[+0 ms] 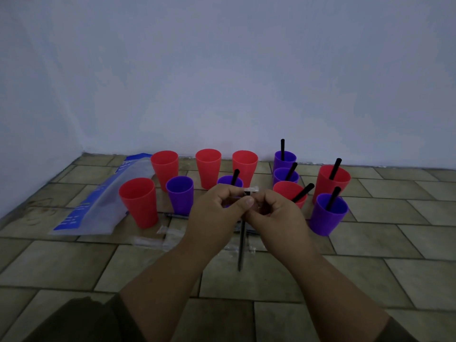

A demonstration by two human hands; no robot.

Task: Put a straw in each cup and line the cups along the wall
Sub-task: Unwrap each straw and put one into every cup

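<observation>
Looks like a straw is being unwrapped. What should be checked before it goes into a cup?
1. Grip on straw by left hand and right hand: ok.
2. Is wrapper off: not ok, sits on top end.
3. Free cup near: ok, purple cup has no straw.
4. Every cup filled: not ok, front-left red cup lacks one.
5. Cups lined along wall: not ok, several stand forward.
6. Straw undamaged: cannot tell.

A clear blue-printed bag [98, 203] lies on the tiled floor [370, 267] beside clear wrappers [150, 241].
</observation>
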